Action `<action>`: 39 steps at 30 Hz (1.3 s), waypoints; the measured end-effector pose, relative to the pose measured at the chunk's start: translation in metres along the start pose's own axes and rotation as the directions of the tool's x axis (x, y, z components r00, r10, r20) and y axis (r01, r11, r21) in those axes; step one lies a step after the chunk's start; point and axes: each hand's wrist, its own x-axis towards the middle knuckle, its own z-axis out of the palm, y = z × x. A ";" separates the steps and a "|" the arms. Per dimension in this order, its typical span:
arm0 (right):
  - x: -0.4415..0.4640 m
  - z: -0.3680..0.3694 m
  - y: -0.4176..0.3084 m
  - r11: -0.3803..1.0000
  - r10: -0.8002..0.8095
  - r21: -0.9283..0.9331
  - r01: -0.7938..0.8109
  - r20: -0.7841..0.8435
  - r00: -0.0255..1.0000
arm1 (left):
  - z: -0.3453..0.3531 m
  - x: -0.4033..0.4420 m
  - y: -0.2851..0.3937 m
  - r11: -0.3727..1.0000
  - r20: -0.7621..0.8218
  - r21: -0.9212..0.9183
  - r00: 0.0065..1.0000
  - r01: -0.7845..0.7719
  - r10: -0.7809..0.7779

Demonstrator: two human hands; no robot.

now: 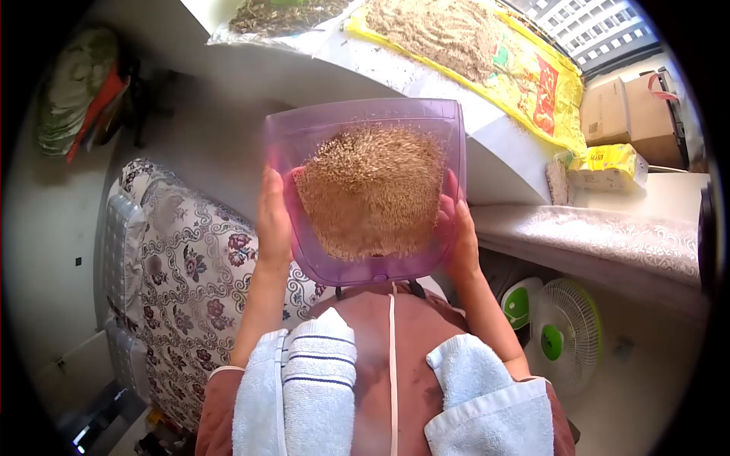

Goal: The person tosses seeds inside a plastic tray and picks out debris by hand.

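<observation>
- Indoor room, floral-covered furniture (190, 296) on left side
- White ledge (498, 148) along far side
- Yellow sheet (544, 91) on ledge, tan loose material (437, 34) spread over it
- Purple see-through container (380, 271) held up in front of person's body, between both hands
- Tan grain (372, 190) heaped inside container
- Left hand (275, 216) gripping container's left side
- Right hand (462, 239) gripping its right side, fingers partly visible through wall
</observation>
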 end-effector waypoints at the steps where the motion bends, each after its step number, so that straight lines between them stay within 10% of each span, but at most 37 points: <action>1: -0.005 -0.004 -0.001 0.997 0.072 -0.003 -0.072 -0.018 0.997 | 0.001 -0.002 -0.006 0.997 0.003 -0.057 0.999 0.053 -0.053; 6: 0.007 -0.006 -0.027 0.981 0.079 -0.174 -0.084 -0.038 0.996 | -0.002 0.014 -0.013 0.969 -0.018 -0.171 0.983 0.179 -0.185; 13: 0.015 0.013 -0.024 0.971 -0.234 0.065 0.230 0.068 0.970 | 0.028 0.006 0.059 0.985 0.059 -0.036 0.984 -0.169 0.171; 14: 0.020 -0.004 -0.006 0.981 -0.192 -0.008 0.193 0.017 0.981 | 0.030 0.005 0.059 0.879 0.013 -0.476 1.000 0.021 -0.017; 19: -0.011 0.002 -0.013 0.993 0.112 -0.017 -0.113 -0.036 0.993 | -0.002 0.001 -0.009 1.000 0.012 0.026 1.000 -0.014 0.013; 24: -0.006 0.018 -0.044 0.980 0.039 -0.194 -0.048 -0.050 0.998 | 0.018 0.007 0.028 0.992 0.048 -0.127 0.999 0.022 -0.016; 27: -0.011 0.046 -0.057 0.962 -0.274 0.011 0.274 0.005 0.962 | 0.041 0.004 0.074 0.990 0.133 -0.065 0.982 -0.124 0.131; 39: -0.032 0.005 -0.031 0.993 0.016 -0.112 -0.025 -0.078 0.997 | 0.029 -0.005 0.016 0.999 0.050 -0.039 0.999 0.013 -0.011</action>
